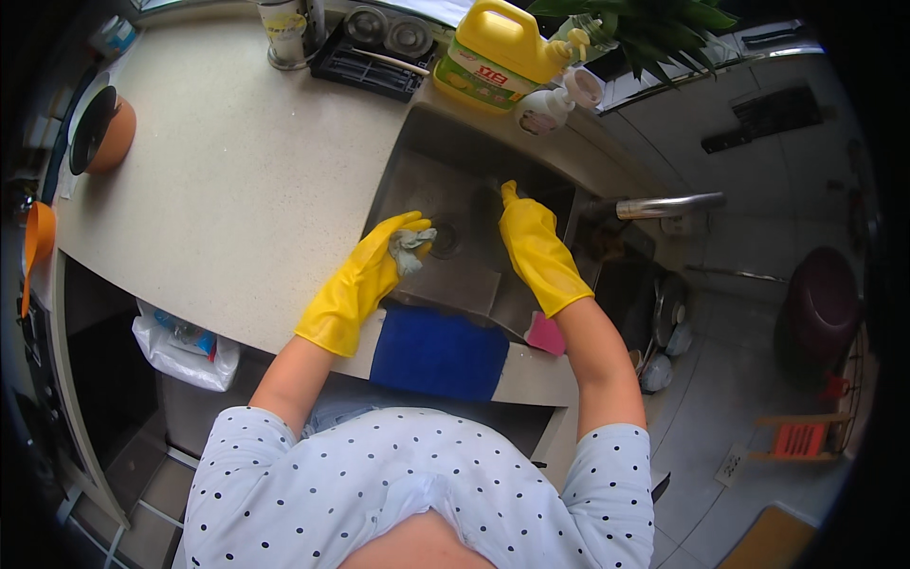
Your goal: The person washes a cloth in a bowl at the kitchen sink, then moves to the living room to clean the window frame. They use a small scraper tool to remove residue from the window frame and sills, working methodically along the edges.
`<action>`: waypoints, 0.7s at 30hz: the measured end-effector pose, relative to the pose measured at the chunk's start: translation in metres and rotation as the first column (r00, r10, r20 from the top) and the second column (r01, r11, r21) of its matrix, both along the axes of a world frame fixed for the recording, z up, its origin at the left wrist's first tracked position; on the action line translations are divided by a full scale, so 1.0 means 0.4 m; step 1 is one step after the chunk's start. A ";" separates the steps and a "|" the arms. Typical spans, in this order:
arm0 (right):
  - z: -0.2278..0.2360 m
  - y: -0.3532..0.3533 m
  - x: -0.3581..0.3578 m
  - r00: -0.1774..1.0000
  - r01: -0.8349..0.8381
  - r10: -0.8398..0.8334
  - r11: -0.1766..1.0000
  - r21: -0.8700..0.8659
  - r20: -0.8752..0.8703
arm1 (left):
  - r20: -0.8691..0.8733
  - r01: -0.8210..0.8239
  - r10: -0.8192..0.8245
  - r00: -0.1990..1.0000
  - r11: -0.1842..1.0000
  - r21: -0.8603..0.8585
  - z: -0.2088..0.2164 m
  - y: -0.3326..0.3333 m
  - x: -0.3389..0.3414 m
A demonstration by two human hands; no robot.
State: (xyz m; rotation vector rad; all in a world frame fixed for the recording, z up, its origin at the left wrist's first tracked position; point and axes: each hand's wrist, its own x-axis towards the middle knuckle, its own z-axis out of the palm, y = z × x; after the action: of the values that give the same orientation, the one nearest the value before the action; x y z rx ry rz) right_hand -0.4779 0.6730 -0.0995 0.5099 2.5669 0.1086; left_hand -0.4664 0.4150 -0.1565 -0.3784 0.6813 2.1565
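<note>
Both my hands wear yellow rubber gloves and are over the steel sink (474, 289). My left hand (384, 251) is closed on a crumpled grey cloth (410, 248), above the left side of the basin near the drain (444, 239). My right hand (531, 228) is at the basin's right side, its back towards me. One finger of it points to the far wall, while the others curl down out of sight. What they hold, if anything, is hidden.
A blue cloth (439, 353) drapes over the sink's front edge, beside a pink sponge (545, 334). Behind the sink stand a yellow detergent jug (493, 57) and a white pump bottle (545, 111). The chrome faucet (668, 205) reaches right. An orange pot (112, 137) sits far left.
</note>
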 end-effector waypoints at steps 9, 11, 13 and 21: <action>0.080 -0.095 0.156 0.606 0.318 -0.790 0.129 -0.939 0.096 | -0.598 -0.326 0.236 0.766 0.944 -0.045 0.090 0.076 -0.040; 0.083 -0.073 0.181 0.585 0.298 -0.805 0.106 -0.949 0.094 | -0.776 -0.601 0.133 0.617 0.717 -0.355 0.053 0.065 -0.050; 0.087 -0.053 0.200 0.575 0.278 -0.813 0.083 -0.957 0.096 | -0.617 -0.360 -0.136 0.775 0.708 -0.608 0.057 0.061 -0.051; 0.150 0.133 0.266 0.372 0.260 -0.927 0.149 -0.954 -0.043 | -0.097 0.278 -0.366 0.925 0.831 -0.482 0.076 0.106 -0.013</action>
State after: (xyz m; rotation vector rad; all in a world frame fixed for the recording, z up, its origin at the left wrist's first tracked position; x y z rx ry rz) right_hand -0.3717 0.7264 -0.0395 1.4026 2.1500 -1.9658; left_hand -0.4715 0.4572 -0.1262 -0.2810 1.2807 1.7020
